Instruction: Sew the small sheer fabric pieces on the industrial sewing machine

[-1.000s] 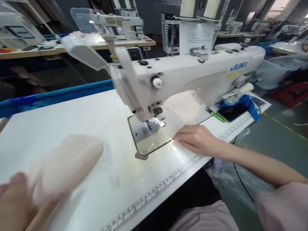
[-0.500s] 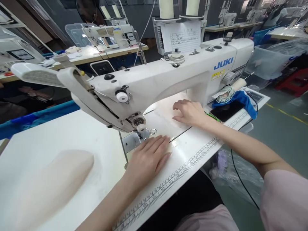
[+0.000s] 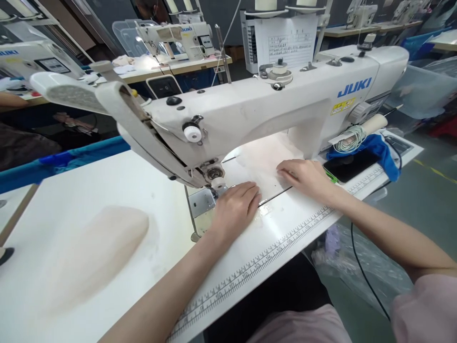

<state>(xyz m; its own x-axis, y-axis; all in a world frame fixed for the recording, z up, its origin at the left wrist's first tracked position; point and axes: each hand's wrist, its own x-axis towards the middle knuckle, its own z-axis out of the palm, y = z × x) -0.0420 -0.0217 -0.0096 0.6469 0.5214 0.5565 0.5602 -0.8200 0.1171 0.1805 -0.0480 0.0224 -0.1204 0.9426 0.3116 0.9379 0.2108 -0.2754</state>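
A sheer, pale pink fabric piece (image 3: 266,155) lies on the bed of the white sewing machine (image 3: 246,112), under its arm. My left hand (image 3: 237,205) rests flat beside the presser foot (image 3: 213,193), fingers together and stretched to the right. It covers part of the needle plate (image 3: 200,204); whatever lies under the palm is hidden. On the right, my right hand (image 3: 307,178) has its fingers bent and its thumb close to them, closed at the fabric's near right edge. A second pale fabric piece (image 3: 107,243) lies on the tabletop to the left.
A printed ruler strip (image 3: 250,272) runs along the table's front edge. To the right are a dark phone (image 3: 352,166), a blue cloth (image 3: 380,152), a thread cone (image 3: 373,125) and green-handled snips (image 3: 330,176). Another sewing machine (image 3: 174,40) stands behind.
My left hand has moved slightly up and right beside the presser foot. The fingers of my right hand have drawn together at the fabric's edge. The camera view has shifted a little.
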